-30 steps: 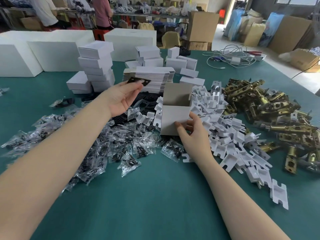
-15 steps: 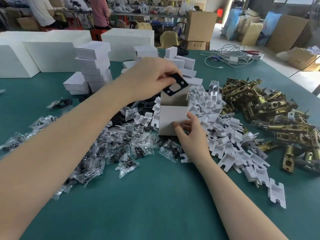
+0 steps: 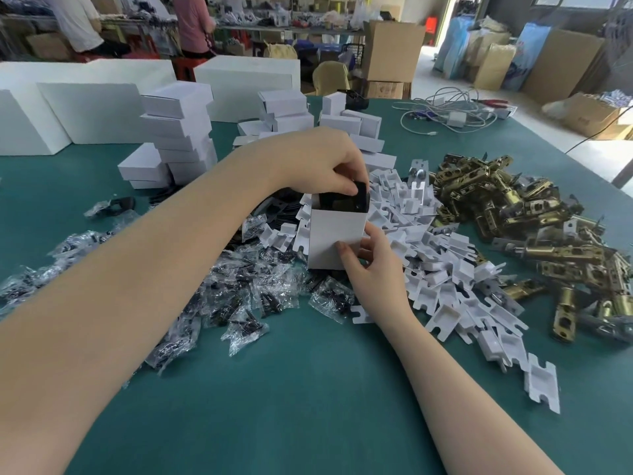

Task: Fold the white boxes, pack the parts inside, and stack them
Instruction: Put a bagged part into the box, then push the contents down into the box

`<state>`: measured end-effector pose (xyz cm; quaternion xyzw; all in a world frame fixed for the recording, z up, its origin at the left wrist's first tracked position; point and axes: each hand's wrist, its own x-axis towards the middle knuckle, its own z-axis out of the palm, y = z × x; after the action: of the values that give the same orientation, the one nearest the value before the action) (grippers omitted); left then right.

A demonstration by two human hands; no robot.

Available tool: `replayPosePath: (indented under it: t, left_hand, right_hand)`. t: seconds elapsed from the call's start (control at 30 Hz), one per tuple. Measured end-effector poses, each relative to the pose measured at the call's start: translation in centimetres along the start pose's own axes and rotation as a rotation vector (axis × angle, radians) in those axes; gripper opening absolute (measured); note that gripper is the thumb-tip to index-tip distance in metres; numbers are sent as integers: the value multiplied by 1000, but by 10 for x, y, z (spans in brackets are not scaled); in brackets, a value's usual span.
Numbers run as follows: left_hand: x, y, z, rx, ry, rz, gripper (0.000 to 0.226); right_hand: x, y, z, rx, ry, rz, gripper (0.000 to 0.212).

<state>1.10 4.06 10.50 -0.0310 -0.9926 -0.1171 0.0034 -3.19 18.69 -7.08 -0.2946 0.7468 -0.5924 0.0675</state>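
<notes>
now the black plate (image 3: 346,200), held above the rim a moment ago, is pinched by the left hand (image 3: 329,162) and half sunk into the white box (image 3: 334,234) (upright on the counter (image 3: 308,389)), which is gripped by the right hand (image 3: 371,269); packing is judged underway.

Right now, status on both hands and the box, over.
Left hand pinching black plate, lowering it into open white box. Right hand steadying box. Nothing blocking the opening.

The black plate (image 3: 346,200) sits half hidden inside the white box (image 3: 337,240), its upper part covered by the left hand (image 3: 322,162); both forearms run off the lower frame edge.
</notes>
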Motion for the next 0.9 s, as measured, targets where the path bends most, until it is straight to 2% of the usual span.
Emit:
replayPosePath:
  t: [0.23,0.37,0.6,0.9]
  left_hand:
    - [11,-8,7,2,-52,-19,24]
    - [14,-16,17,-30,-8,-52,22]
    - [10,-18,17,-122,-45,-54,16]
    - [-3,-9,8,-18,-188,-82,29]
  right_hand:
    - [0,0,-1,4,-2,-24,33]
    - [3,3,0,-25,-15,-21,38]
    - [4,4,1,-16,-17,-24,45]
    - [2,2,0,-17,-34,-29,44]
